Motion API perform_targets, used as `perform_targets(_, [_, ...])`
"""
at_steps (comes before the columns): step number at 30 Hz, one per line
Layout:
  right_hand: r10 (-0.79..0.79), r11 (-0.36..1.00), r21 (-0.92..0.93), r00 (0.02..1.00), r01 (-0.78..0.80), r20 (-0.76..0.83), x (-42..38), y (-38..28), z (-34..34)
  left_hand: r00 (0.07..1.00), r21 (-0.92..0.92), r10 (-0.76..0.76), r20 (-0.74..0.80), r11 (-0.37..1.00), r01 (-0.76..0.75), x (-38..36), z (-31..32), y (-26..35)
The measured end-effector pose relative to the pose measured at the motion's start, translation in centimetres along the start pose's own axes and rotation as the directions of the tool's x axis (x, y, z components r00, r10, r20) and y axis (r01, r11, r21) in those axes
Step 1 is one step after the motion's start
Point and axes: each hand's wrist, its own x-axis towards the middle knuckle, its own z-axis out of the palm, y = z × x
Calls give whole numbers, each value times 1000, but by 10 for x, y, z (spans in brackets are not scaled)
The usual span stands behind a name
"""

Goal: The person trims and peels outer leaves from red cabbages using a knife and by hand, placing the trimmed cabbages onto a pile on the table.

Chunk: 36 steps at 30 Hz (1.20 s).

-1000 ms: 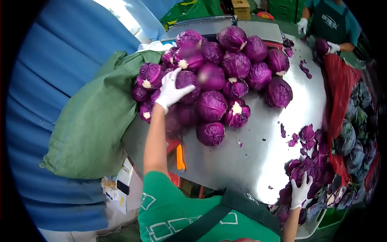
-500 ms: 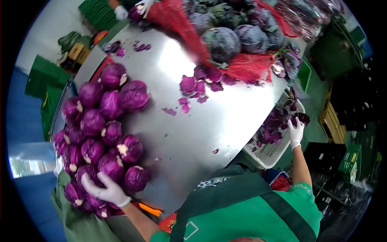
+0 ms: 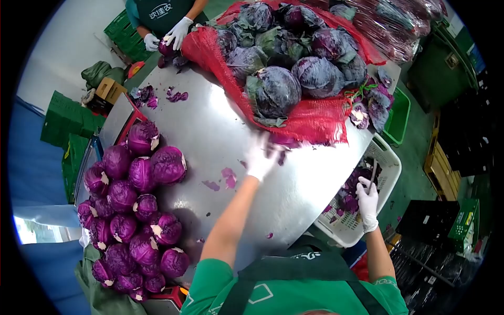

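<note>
As the metal desk is laden, leaf-clearing seems to be in hand.
A red net bag of untrimmed cabbages is set at the far edge; peeled purple cabbages are heaped at left; a white basket is placed at right. The left hand is blurred near leaf scraps, and its opening cannot be told; a low, flat reach is judged needed. A thin, knife-like object is gripped by the right hand over the basket. White lettering on the far person's apron cannot be read reliably.

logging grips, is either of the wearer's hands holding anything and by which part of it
The right hand seems to hold a thin grey strip, kind unclear, by its lower end. The left hand is too blurred to tell.
</note>
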Motion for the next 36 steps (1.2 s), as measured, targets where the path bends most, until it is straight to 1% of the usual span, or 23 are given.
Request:
perform_targets(2, [-77,997,18,997,76,22,27,-34,7,970,-144,245,1,959,-242,-6,27,60])
perform_targets(3, [-94,993,81,995,91,34,48,-46,18,926,-124,226,302,973,-197,-7,23,104])
perform_targets(4, [-235,972,-4,971,236,49,70,-68,31,911,-183,310,273,946,-267,-23,41,129])
perform_targets(5, [-256,957,169,960,235,111,77,-123,45,905,-272,362,224,915,-299,-21,45,144])
perform_targets(6, [-454,890,94,887,446,90,104,-134,62,894,-354,413,174,873,-335,-19,49,159])
perform_targets(7, [-462,887,82,877,455,132,118,-162,72,897,-461,428,112,822,-335,-6,40,174])
perform_targets(8, [-587,800,-36,794,599,158,132,-189,79,880,-302,471,66,850,-432,26,13,175])
perform_targets(9, [-598,799,23,791,601,132,147,-200,95,833,-305,507,-221,776,-553,63,-8,171])
perform_targets(10, [-538,842,135,829,522,154,161,-208,111,823,-344,435,-364,759,-553,103,-33,167])
perform_targets(12, [-417,895,280,872,346,257,174,-220,139,956,-142,214,-202,959,-245,176,-61,132])
perform_targets(14, [-370,918,275,869,287,329,175,-226,163,975,195,-31,-221,978,75,230,-55,66])
perform_targets(17, [-371,924,241,856,299,360,189,-220,193,954,104,-298,-21,949,299,232,-53,40])
perform_targets(18, [-467,884,158,827,440,312,205,-209,204,972,89,-199,-126,973,211,219,-48,41])
perform_targets(19, [-460,888,157,834,432,306,212,-210,209,969,86,-100,-225,989,122,202,-46,46])
perform_targets(23, [-342,937,42,884,347,318,206,-220,204,971,51,62,-230,997,-51,134,-57,84])
perform_targets(25, [-431,891,6,843,454,322,179,-217,184,944,72,195,-268,981,-182,84,-54,107])
perform_targets(27, [-503,821,-132,813,556,292,150,-202,158,967,-55,236,-92,969,-242,36,-60,127])
perform_targets(29, [-503,861,80,822,502,266,136,-160,134,868,-266,496,3,837,-478,7,-73,131])
perform_targets(31, [-469,882,176,847,436,250,106,-123,113,844,-290,508,-169,793,-536,6,-105,145])
perform_targets(33, [-382,910,269,891,316,246,62,-104,101,916,-505,321,-243,764,-402,43,-119,141])
perform_targets(34, [-372,905,306,898,296,233,47,-98,97,963,-443,178,-203,860,-252,64,-125,149])
perform_targets(35, [-362,897,347,906,274,218,33,-94,95,948,-313,253,-191,900,-303,92,-110,131])
perform_targets(36, [-318,886,416,922,206,221,21,-95,91,991,-378,118,70,922,-83,106,-100,125])
